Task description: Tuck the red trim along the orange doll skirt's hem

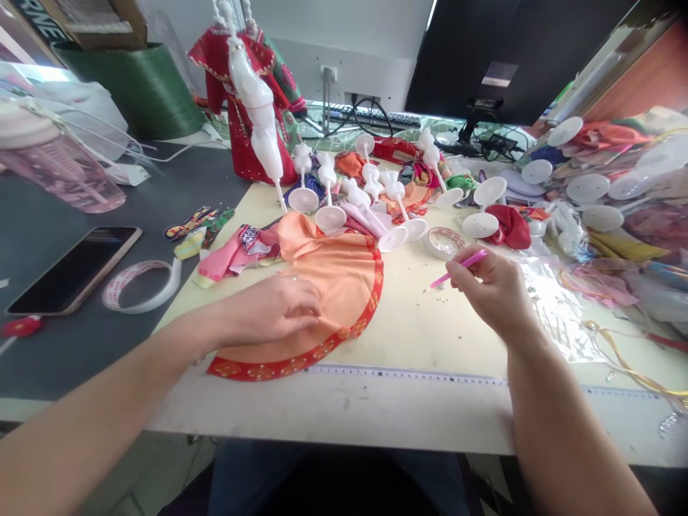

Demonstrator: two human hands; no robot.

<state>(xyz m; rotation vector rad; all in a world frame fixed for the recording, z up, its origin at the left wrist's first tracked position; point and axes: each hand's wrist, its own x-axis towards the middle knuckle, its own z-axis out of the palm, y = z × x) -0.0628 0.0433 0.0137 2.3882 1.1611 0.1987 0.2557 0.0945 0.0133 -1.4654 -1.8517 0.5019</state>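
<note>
A semicircular piece of orange fabric with a red patterned border is spread on the cream board. My left hand lies across it, fingers bent together and closed on the cloth, palm hidden. To the right, my right hand grips a slim pink pen, its tip pointing down-left near tiny bits on the board. A pink piece with a dark patterned patch adjoins the orange fabric at the upper left. A measuring tape runs below the fabric.
White doll stands and colored cloth crowd the back. A tape roll sits behind the pen. Left are a phone, another tape roll and a pink bottle. Plastic bags lie at right.
</note>
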